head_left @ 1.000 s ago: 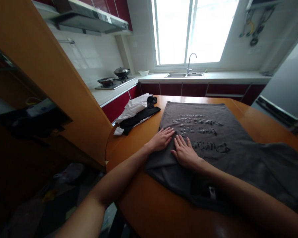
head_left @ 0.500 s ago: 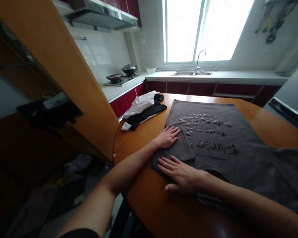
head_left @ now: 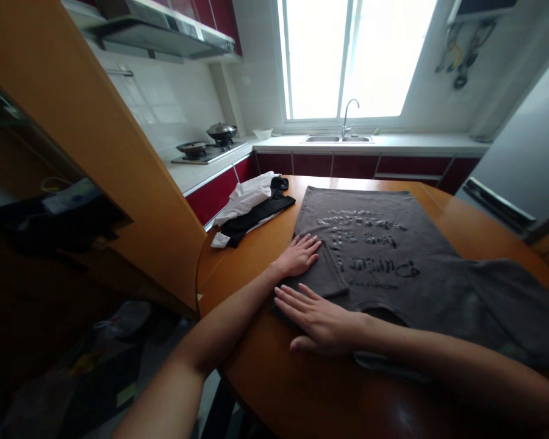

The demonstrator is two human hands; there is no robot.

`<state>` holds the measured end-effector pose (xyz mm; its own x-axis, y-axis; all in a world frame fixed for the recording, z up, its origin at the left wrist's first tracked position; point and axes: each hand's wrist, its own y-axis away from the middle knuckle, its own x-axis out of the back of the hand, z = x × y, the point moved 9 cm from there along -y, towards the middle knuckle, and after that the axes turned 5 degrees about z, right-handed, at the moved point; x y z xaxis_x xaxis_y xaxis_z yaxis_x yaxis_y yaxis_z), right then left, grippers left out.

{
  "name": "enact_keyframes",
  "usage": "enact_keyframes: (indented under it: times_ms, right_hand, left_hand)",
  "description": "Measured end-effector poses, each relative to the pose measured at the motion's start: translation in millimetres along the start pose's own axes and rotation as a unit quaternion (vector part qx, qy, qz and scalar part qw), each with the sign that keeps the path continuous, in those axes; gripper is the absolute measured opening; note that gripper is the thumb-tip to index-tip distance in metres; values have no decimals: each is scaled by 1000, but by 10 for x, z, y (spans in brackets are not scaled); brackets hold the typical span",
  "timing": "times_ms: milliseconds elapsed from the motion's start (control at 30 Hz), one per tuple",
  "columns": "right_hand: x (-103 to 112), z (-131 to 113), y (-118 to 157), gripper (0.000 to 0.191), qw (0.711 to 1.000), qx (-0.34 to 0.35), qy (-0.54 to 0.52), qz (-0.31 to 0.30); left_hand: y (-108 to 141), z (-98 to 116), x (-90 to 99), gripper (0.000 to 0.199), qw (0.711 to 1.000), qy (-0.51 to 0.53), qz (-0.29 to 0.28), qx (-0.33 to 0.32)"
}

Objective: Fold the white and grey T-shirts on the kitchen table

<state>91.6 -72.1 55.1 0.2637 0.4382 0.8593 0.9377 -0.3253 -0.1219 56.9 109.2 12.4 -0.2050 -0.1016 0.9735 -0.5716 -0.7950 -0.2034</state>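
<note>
White garment (head_left: pixel 247 196) and black garment (head_left: pixel 261 214) bunched at left on the orange-brown table (head_left: pixel 238 268), well apart from my hands. Next, my left hand (head_left: pixel 298 256): palm down, fingers a little apart, laid on the left edge of a dark grey shirt (head_left: pixel 430 265), pinching nothing. Just right of it, a folded-in flap (head_left: pixel 332 277), probably the sleeve, lies over the shirt body with its free edge next to the print (head_left: pixel 384 266). Nearer me, my right hand (head_left: pixel 318 317): spread wide, thumb out, fingertips at the flap's near side; can't tell how hard it presses, or if the palm rests on cloth or table. Step in hand, I'd judge: smoothing that flap flat. Next move calls for keeping the fold pinned while getting a grip on an edge, I'd say. Shirt body spreads ahead and right of both hands, print up, neck opening (head_left: pixel 387 315) close to me, partly behind my right forearm. Far right, the other sleeve (head_left: pixel 507 286) sticks out sideways, unfolded, out of reach of either hand as placed.
</note>
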Motion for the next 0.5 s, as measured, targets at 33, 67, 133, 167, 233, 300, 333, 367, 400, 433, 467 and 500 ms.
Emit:
enact_keyframes:
  times_ms: [33, 67, 133, 167, 233, 300, 333, 367, 400, 433, 467, 500]
  right_hand:
    - [-14, -7, 8, 87, 1000, 2, 8, 4]
    - [-46, -13, 26, 89, 1000, 3, 15, 4]
    - [-139, -37, 80, 92, 1000, 5, 22, 0]
    - [-182, -61, 111, 93, 1000, 4, 23, 0]
    - [-237, -150, 162, 95, 1000, 4, 21, 9]
    - [-263, -286, 197, 94, 1000, 5, 14, 22]
    - [-271, -360, 208, 93, 1000, 7, 10, 28]
    - [-277, -429, 217, 92, 999, 9, 7, 35]
    - [-278, -478, 226, 92, 999, 6, 8, 44]
    - [-272, -497, 234, 92, 998, -6, 12, 59]
    - [-264, -486, 245, 93, 997, -24, 19, 75]
    - [-262, -453, 259, 93, 995, -45, 25, 88]
  left_hand:
    - [-1, -3, -6, 54, 1000, -1, -3, -2]
    - [-3, -8, -12, 54, 1000, -2, -5, -3]
    - [-11, -27, -24, 55, 1000, -2, -6, -4]
    - [-16, -36, -32, 55, 1000, -2, -5, -5]
    - [-26, -53, -48, 56, 1000, 0, -5, -7]
    - [-34, -64, -59, 56, 1000, 2, -8, -8]
    - [-36, -68, -59, 56, 1000, 3, -9, -8]
    - [-37, -72, -56, 56, 1000, 4, -11, -6]
    - [-37, -74, -50, 56, 1000, 5, -13, -5]
    - [-37, -72, -44, 56, 1000, 5, -14, -5]
    - [-37, -68, -38, 57, 1000, 5, -16, -5]
    - [-38, -63, -33, 57, 1000, 5, -17, -5]
